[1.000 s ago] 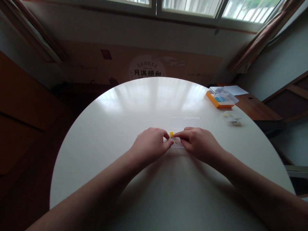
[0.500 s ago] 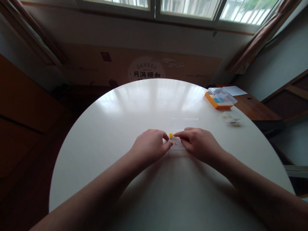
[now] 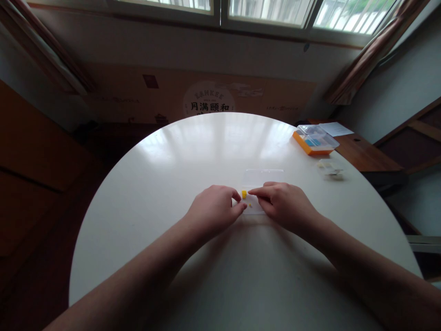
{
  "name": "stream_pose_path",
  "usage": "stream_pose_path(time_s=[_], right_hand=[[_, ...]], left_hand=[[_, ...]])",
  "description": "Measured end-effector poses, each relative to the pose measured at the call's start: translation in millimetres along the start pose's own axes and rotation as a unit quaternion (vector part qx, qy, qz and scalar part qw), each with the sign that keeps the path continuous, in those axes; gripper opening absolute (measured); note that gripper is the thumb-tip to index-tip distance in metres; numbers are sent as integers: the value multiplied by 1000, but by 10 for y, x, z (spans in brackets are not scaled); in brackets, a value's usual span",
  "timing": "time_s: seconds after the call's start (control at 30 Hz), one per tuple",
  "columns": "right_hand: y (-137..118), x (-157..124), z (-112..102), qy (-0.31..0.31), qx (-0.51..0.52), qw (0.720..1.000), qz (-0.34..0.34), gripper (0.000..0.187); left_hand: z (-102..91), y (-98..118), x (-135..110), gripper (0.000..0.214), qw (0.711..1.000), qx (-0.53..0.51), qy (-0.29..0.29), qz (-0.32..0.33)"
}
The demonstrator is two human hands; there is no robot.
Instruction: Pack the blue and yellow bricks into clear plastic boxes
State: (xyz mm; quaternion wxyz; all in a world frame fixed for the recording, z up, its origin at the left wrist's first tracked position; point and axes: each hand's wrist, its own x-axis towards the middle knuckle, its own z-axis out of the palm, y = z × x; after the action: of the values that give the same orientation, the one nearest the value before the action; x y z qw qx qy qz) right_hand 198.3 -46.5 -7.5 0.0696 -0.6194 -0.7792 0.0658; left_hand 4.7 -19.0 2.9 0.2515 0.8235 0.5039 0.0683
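A shallow clear plastic case (image 3: 265,177) lies on the white table between my hands, its lid seemingly folded back. Inside its left part sits a small bright yellow ridged block (image 3: 244,194), too small to make out in detail. Nearer to me in the case lies a tiny yellow piece (image 3: 250,205). My left hand (image 3: 217,205) is at the case's left edge, thumb and forefinger apart beside the yellow block. From the right, my right hand (image 3: 288,202) reaches over the case. Its forefinger is stretched out, the tip close to the block; whether it touches cannot be seen.
An orange box with a clear lid (image 3: 315,140) stands at the right far edge of the round white table (image 3: 165,165). Closer to me is a small clear container (image 3: 331,170) with blurred contents. Beyond the edge, a paper (image 3: 336,129) rests on a brown wooden surface (image 3: 368,151).
The view has shifted very slightly. Both hands keep nearly the same pose around the yellow block, and the case has stayed in place.
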Motion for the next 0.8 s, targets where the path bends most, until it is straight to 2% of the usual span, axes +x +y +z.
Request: stream_pose_path(time_s=[0.4, 0.63, 0.8], right_hand=[[-28, 24, 15, -5, 6, 1000, 2, 30], [-8, -18, 5, 20, 4, 1000, -6, 31], [96, -97, -27, 33, 36, 996, -70, 33]], left_hand=[[-18, 28, 0, 32, 1000, 2, -4, -5], [-6, 6, 3, 33, 1000, 0, -5, -3], [-9, 4, -7, 35, 1000, -4, -4, 2]])
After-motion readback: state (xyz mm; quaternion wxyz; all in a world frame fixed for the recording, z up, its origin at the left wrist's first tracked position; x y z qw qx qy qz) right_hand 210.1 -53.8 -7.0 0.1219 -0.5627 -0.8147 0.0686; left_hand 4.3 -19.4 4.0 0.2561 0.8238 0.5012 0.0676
